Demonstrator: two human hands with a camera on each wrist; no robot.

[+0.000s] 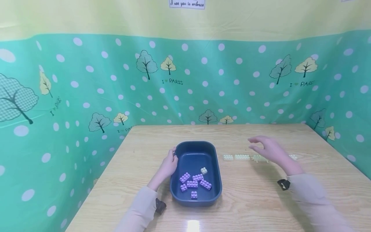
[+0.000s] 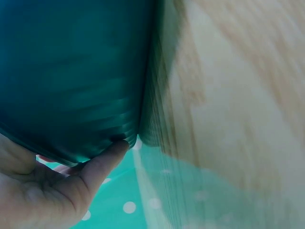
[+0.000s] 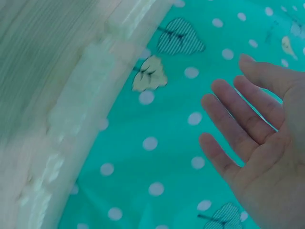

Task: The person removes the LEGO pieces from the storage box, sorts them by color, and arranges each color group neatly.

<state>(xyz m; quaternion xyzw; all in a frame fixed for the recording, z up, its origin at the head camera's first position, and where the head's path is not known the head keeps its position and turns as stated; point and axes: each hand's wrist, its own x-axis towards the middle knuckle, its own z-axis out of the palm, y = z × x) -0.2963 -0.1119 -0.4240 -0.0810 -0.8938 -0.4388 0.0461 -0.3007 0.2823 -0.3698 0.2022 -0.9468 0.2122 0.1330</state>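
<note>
A dark blue rectangular bin [image 1: 218, 180] sits on the wooden table, its upper left rim gripped by my left hand [image 1: 169, 164]. In the left wrist view the thumb [image 2: 107, 162] presses the bin's outer wall [image 2: 71, 86]. Inside lie several purple toy bricks [image 1: 192, 184] and one pale cream brick [image 1: 204, 170]. My right hand [image 1: 269, 149] hovers over a row of pale yellow-green bricks [image 1: 242, 157], hiding part of it. In the right wrist view its palm [image 3: 271, 181] shows bare, with the fingers spread and loosely bent.
The light wooden table [image 1: 246, 209] reaches back to a green dotted curtain [image 1: 185, 96] with printed trees, which also hangs along the left and right sides. A black band [image 1: 283, 184] is on the right wrist and another [image 1: 160, 206] on the left.
</note>
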